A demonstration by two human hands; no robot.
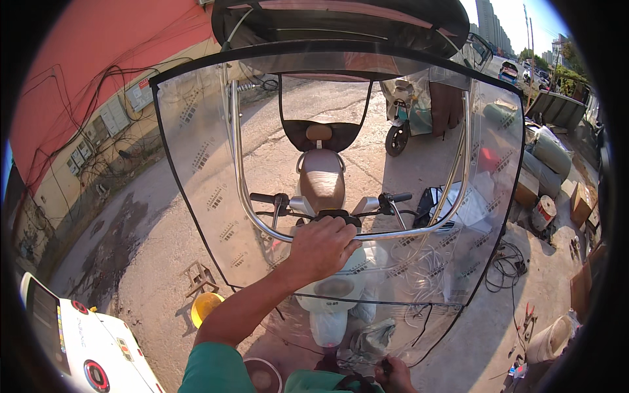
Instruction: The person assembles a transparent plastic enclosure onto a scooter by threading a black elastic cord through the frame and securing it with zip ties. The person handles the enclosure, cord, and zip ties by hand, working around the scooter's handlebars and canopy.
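Observation:
A scooter with a brown seat [323, 171] faces me, framed by a clear plastic windshield sheet [213, 144] with black edging. My left hand [322, 247] reaches across the sheet, its fingers wrapped over the lower bend of a chrome tube frame [419, 230]. Behind that hand are the scooter's handlebars [401, 196], while its pale front body [334, 288] shows through the plastic below. Low in the view, my right hand [396, 376] is closed around a small dark thing, too hidden to name. Crumpled clear plastic [373, 338] lies near it.
At left are a small wooden stool [200, 278], a yellow bowl-shaped thing [207, 308] and a white vehicle [108, 344]. On the right lie a coiled black cable [508, 265], red-handled pliers [529, 314] and cardboard boxes [581, 204]. A dark canopy [341, 19] overhangs the scooter.

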